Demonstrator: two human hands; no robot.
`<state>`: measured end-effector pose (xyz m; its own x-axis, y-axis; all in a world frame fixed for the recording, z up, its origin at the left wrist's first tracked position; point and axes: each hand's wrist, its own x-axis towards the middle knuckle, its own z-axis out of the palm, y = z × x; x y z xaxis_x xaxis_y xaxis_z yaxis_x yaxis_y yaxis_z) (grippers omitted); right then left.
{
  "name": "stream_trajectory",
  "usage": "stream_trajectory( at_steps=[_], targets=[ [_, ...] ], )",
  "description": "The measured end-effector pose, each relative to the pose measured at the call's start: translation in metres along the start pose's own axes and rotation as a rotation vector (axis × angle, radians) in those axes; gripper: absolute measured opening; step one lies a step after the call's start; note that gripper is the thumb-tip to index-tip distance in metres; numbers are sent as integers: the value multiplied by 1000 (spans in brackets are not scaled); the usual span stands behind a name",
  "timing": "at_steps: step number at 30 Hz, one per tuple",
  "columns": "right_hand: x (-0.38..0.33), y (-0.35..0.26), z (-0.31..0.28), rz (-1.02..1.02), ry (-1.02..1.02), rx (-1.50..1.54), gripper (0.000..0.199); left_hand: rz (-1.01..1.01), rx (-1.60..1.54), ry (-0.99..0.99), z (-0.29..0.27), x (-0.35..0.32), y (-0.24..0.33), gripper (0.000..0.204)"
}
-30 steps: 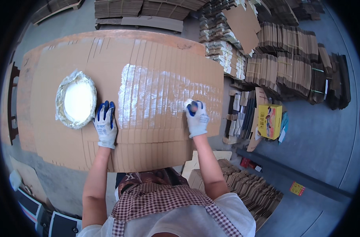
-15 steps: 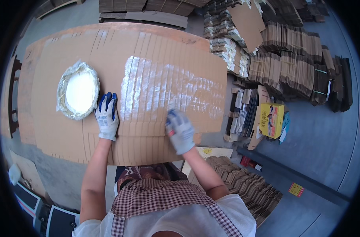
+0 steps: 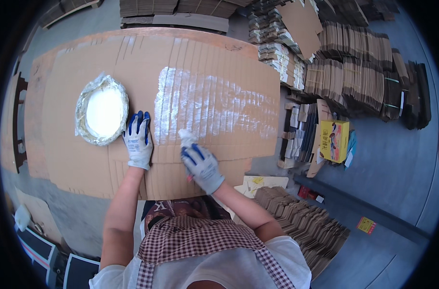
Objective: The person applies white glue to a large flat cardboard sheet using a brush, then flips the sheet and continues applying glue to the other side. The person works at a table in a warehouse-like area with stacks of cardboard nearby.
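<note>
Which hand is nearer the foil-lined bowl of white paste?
Left. The left hand lies flat on the cardboard sheet right beside the bowl; the right hand, gripping a white applicator, is farther to the right.

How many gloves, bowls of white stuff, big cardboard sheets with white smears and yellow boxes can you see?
Gloves: 2, one on the left hand, one on the right hand
Bowl of white stuff: 1
Big cardboard sheet with white smears: 1
Yellow box: 1
Total: 5
</note>
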<state>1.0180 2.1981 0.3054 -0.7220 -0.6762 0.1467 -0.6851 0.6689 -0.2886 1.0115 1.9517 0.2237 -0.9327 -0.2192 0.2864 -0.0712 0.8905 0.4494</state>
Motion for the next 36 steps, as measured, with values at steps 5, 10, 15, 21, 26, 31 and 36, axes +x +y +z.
stream_trajectory(
  at_steps=[5, 10, 15, 21, 26, 31, 36],
  targets=[
    [12, 58, -10, 418, 57, -41, 43, -12, 30, -2, -2, 0, -2, 52],
    [38, 12, -6, 87, 52, -60, 39, -20, 38, -22, -6, 2, 4, 50],
    [52, 80, 9, 422, 107, -112, 33, -7, 45, -2, -4, -2, -1, 50],
    [69, 5, -10, 87, -37, 6, 36, -13, 56, -8, -6, 1, 4, 49],
    [61, 102, 11, 431, 142, -169, 43, -6, 37, 1, -3, 0, 1, 49],
    [72, 22, -7, 243, 104, -76, 36, -24, 56, -1, -8, -1, 1, 48],
    [68, -17, 23, -32, 29, -131, 33, -7, 25, -15, -4, 2, -1, 49]
  ],
)
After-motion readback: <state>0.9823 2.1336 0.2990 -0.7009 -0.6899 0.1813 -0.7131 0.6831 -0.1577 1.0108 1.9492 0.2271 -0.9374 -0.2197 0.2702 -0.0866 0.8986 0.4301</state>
